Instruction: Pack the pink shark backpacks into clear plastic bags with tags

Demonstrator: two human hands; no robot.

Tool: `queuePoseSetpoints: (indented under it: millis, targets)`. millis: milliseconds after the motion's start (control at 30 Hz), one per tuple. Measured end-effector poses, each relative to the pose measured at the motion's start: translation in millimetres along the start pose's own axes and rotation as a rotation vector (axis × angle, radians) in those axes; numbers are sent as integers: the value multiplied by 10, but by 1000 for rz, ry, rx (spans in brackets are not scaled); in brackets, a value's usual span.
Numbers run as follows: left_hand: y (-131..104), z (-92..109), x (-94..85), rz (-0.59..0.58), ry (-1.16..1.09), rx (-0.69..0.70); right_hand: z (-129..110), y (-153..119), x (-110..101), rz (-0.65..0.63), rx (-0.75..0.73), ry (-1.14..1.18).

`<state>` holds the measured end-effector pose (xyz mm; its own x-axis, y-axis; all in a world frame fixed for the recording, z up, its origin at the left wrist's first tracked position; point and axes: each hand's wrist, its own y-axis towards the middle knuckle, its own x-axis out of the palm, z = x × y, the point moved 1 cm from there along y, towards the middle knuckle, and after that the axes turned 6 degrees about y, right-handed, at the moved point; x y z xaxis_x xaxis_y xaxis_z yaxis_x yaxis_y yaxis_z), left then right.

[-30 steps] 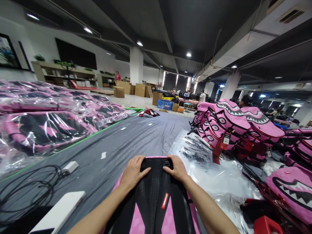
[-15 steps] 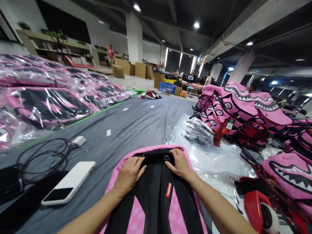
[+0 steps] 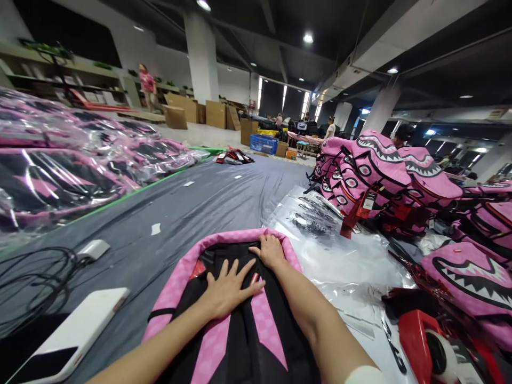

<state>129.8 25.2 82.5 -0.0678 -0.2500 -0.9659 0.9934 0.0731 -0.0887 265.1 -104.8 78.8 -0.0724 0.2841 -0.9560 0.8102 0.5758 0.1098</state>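
A pink and black backpack lies in front of me on the grey-covered table, its black strap side facing up. My left hand rests on the black panel with fingers spread, close to a small red and white tag. Up at the top edge, my right hand curls its fingers over the pink rim of the backpack, thumb pointing left. Part of the panel under both hands is hidden.
Bagged pink backpacks line the left side. A white power bank and black cables lie at lower left. Clear plastic bags, stacked pink backpacks and a red tape dispenser are on the right.
My left hand has moved from the backpack's top edge down onto its middle, fingers now spread. My right hand has shifted slightly left and up to the rim. The view has turned right.
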Motion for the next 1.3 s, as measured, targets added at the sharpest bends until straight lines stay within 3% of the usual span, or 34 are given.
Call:
queuePoseSetpoints:
  millis: [67,133,267,333,500,600,667,767,833,1000,1067,1133,1200,1300]
  targets:
    - [-73,88,94,-38,22,-4,-29,32,-61,-14,-9,-11]
    - [-86,108,146,-4,57,-18,10,84,-210,-60,-53,-13]
    - [-94,66,217,102,153,-43,283,295,-629,-83,-85,-44]
    - [-105,30,282,150,184,-34,435,433,-737,-108,-48,-77]
    - [28,-150,482,279,203,97,586,706,-531,-240,15,-113]
    - [169,-257,542,328,207,157,559,752,-427,-218,28,-131]
    - [215,-281,544,348,205,159,511,698,-474,-188,23,-148]
    - [193,-241,507,346,213,153,343,390,-618,-136,-7,-169]
    - [150,-187,462,347,173,161,139,-9,-631,-103,-70,-166]
    - [114,-106,278,373,-111,58,-455,-1252,-236,-54,-625,41]
    - [85,-100,186,369,-162,1,-549,-1523,-62,-99,-635,64]
    - [-45,-70,77,330,-214,16,-550,-1602,57,-122,-524,45]
    - [-315,4,-42,208,-269,140,-516,-1577,118,-139,-470,37]
    - [-864,181,-139,-104,-298,557,-487,-1528,139,-174,-466,47]
